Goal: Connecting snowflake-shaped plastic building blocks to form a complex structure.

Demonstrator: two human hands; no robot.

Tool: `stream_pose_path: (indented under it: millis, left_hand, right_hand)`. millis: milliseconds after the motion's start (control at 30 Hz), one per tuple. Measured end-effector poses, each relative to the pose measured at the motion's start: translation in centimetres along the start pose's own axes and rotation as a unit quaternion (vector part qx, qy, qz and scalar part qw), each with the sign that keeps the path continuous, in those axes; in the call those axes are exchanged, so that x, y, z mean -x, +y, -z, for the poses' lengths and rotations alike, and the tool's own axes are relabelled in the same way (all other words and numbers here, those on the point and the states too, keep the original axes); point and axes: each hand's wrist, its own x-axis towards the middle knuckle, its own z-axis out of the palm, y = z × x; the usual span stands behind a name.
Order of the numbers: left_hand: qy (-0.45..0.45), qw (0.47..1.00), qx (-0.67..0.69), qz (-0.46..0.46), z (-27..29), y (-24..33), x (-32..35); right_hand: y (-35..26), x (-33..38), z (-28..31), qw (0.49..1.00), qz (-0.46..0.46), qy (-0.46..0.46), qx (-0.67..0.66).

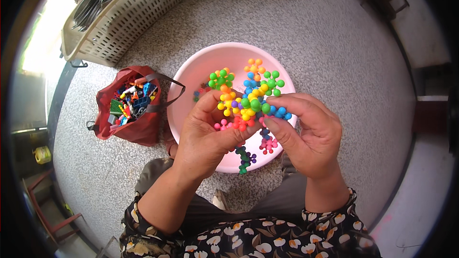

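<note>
Both hands hold up a cluster of joined plastic knob-ended building pieces (256, 105) in green, yellow, orange, blue, red, pink and purple. My left hand (205, 126) is closed on its left and lower side, thumb near the red pieces. With thumb and index finger, my right hand (308, 134) pinches the right side by the blue and green knobs. Dark green and purple pieces (245, 159) hang below the hands. Beneath the cluster stands a pink basin (185, 77), with a few more small coloured pieces (201, 91) lying inside, partly hidden by my left hand.
Left of the basin, a red bag (148, 126) full of mixed toy bricks stands on the speckled floor (325, 38). A cream perforated basket (131, 16) holding dark items is at the far left. Dark furniture (432, 117) lines the right edge, and my legs flank the basin's near side.
</note>
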Motion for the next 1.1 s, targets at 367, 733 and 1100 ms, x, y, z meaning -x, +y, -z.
stream_pose_path:
  millis: [367,733,1100]
  left_hand:
    - [-0.002,1.0,0.005,-0.004,-0.05,0.22,0.03]
    - [0.013,0.999,-0.047,-0.009,0.24,0.05,-0.34]
    - [0.017,1.0,-0.01,0.005,0.34,0.19,-0.38]
  right_hand:
    - [-0.77,0.15,-0.36,1.0,-0.001,0.003,0.018]
    - [-0.59,-0.06,-0.48,0.998,0.023,0.016,0.053]
    - [-0.24,-0.01,-0.98,0.999,0.03,0.023,0.039]
